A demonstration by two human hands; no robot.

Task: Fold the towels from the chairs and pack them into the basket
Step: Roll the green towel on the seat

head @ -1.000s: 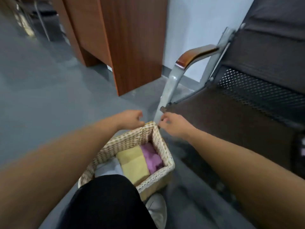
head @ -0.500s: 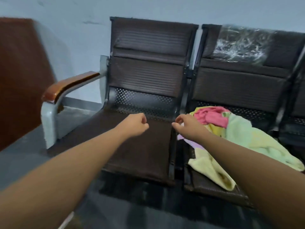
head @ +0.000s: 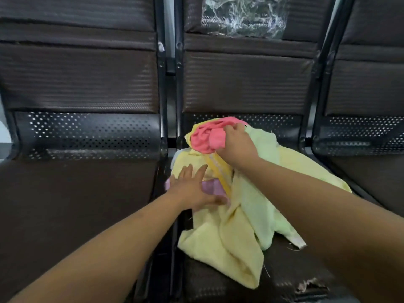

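Observation:
A heap of unfolded towels lies on the seat of the middle chair. On top at the back is a pink towel, and my right hand grips its right side. Below it spread a pale yellow towel and a light green towel. A lilac towel peeks out at the heap's left edge. My left hand lies flat with spread fingers on the yellow and lilac cloth. The basket is out of view.
Three dark brown padded chairs stand in a row; the left chair's seat holds nothing. Crumpled clear plastic covers the middle backrest's top. The middle seat's front edge is torn.
My view swung from the basket on the floor up to the chairs. Both hands reached onto the towel heap; the right took hold of the pink towel, the left opened flat onto the cloth.

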